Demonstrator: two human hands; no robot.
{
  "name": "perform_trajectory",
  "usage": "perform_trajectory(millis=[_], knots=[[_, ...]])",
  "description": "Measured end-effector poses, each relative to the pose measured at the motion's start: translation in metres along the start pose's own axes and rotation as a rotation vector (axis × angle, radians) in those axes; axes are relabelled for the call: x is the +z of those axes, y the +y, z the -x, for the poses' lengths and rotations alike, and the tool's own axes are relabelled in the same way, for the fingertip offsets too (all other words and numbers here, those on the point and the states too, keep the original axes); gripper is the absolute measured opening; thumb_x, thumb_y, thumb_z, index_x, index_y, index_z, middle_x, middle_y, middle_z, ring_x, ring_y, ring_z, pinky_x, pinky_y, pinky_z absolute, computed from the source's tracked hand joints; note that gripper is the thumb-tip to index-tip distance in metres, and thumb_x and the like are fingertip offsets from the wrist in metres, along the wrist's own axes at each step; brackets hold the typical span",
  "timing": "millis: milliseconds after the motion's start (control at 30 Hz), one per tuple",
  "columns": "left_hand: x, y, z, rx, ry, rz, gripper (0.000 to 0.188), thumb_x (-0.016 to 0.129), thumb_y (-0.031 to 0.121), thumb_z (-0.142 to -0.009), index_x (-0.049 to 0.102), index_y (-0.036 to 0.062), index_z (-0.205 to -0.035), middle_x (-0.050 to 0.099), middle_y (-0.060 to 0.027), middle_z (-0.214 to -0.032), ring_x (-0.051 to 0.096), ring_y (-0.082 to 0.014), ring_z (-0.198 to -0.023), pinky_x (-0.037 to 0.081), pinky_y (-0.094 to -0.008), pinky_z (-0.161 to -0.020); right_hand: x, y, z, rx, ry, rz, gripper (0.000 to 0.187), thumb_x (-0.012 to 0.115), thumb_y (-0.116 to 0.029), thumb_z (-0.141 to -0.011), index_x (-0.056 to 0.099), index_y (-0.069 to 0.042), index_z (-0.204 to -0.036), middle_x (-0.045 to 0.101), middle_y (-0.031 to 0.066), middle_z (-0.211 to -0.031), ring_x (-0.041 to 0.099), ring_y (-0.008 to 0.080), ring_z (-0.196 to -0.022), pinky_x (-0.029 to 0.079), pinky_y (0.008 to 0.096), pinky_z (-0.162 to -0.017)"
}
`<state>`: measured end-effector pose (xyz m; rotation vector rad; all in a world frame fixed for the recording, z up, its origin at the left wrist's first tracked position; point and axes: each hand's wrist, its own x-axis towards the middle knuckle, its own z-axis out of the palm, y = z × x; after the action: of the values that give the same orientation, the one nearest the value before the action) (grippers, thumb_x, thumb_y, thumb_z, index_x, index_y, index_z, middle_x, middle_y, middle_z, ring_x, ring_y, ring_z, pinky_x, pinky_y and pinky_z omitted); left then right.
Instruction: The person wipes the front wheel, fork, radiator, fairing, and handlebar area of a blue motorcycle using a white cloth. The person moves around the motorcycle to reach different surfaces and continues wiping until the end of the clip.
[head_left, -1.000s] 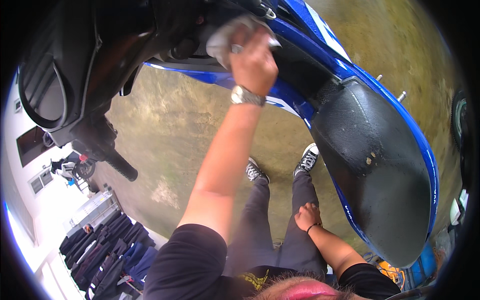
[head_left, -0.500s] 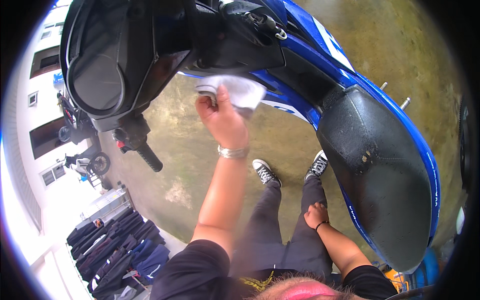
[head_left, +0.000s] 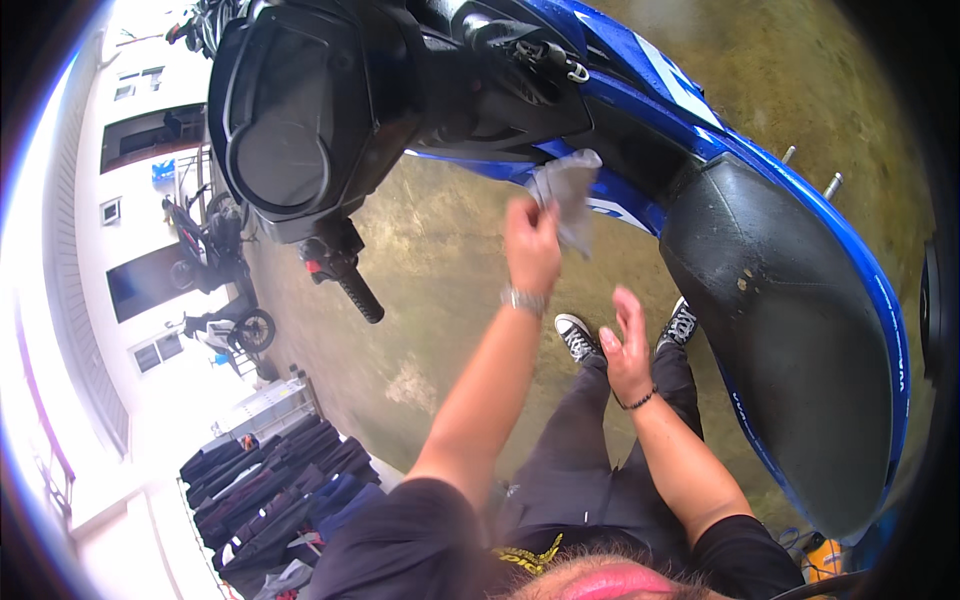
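Observation:
My left hand [head_left: 532, 245] grips a light grey cloth [head_left: 568, 195], whose loose part hangs out past my fingers. The cloth is in front of the blue side panel of a blue and black motor scooter [head_left: 640, 75]; whether it touches the panel I cannot tell. My right hand [head_left: 628, 345] is raised over my legs, fingers stretched and holding nothing. To the right of my hands lies the scooter's black seat [head_left: 790, 340], with drops and a small worn spot. The left handlebar grip [head_left: 360, 295] and the dark instrument panel [head_left: 285, 130] are at the left.
Dark clothes [head_left: 280, 490] hang on a rack at the lower left. Other motorbikes [head_left: 235, 330] stand by the white building behind. A footpeg [head_left: 832, 186] sticks out on the scooter's far side. The concrete floor [head_left: 420, 340] has wet-looking stains.
My left hand has carried the cloth to the right along the scooter. My right hand has come up off my thigh and opened. The view has shifted, moving the scooter rightward.

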<state>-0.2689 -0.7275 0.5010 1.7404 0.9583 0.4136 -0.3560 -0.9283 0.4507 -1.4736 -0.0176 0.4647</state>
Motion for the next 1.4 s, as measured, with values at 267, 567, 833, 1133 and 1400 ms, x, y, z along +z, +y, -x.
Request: perform_trajectory(millis=[267, 567, 833, 1133, 1400], knots=[[-0.062, 0.069, 0.091, 0.291, -0.538, -0.483, 0.024, 0.075, 0.012, -0.090, 0.073, 0.0019, -0.112, 0.072, -0.0153, -0.122, 0.071, -0.0276, -0.108, 0.055, -0.0373, -0.092, 0.049, -0.085, -0.046, 0.531, -0.263, -0.896, 0.040, 0.065, -0.030, -0.101, 0.059, -0.001, -0.128, 0.063, 0.0029, -0.123, 0.059, 0.0147, -0.116, 0.044, 0.0331, -0.104], [-0.213, 0.090, 0.058, 0.570, 0.415, -0.162, 0.040, 0.058, 0.002, -0.090, 0.054, -0.0006, -0.130, 0.065, -0.0145, -0.115, 0.063, -0.0230, -0.100, 0.047, -0.0355, -0.093, 0.156, -0.172, -0.183, 0.016, 0.133, -0.566, 0.043, 0.051, -0.033, -0.110, 0.062, 0.003, -0.131, 0.067, 0.0079, -0.129, 0.060, 0.0119, -0.118, 0.046, 0.0274, -0.099], [-0.250, 0.067, -0.016, -0.006, -0.023, -0.224, 0.020, 0.069, 0.007, -0.091, 0.062, -0.0009, -0.108, 0.070, -0.0067, -0.086, 0.065, -0.0146, -0.071, 0.050, -0.0296, -0.066, 0.245, -0.228, -0.185, -0.672, 0.322, -0.495, 0.060, 0.043, -0.047, -0.108, 0.056, 0.002, -0.140, 0.052, 0.0226, -0.148, 0.043, 0.0357, -0.142, 0.029, 0.0432, -0.118], [-0.240, 0.061, -0.025, 0.362, -0.012, -0.286, 0.014, 0.073, 0.012, -0.094, 0.068, -0.0001, -0.090, 0.070, -0.0034, -0.079, 0.064, -0.0115, -0.071, 0.053, -0.0312, -0.067, 0.301, -0.172, -0.102, -0.775, 0.276, -0.396, 0.052, 0.045, -0.034, -0.107, 0.055, 0.004, -0.141, 0.033, 0.0308, -0.161, 0.020, 0.0475, -0.154, 0.022, 0.0544, -0.122], [-0.241, 0.069, -0.024, -0.133, 0.060, -0.304, 0.016, 0.067, 0.011, -0.093, 0.067, 0.0001, -0.082, 0.061, -0.0018, -0.062, 0.058, -0.0112, -0.052, 0.044, -0.0311, -0.046, 0.222, -0.171, -0.081, 0.349, 0.321, -0.926, 0.046, 0.057, -0.039, -0.106, 0.065, 0.002, -0.126, 0.069, 0.0074, -0.117, 0.062, 0.0125, -0.104, 0.048, 0.0293, -0.092]])
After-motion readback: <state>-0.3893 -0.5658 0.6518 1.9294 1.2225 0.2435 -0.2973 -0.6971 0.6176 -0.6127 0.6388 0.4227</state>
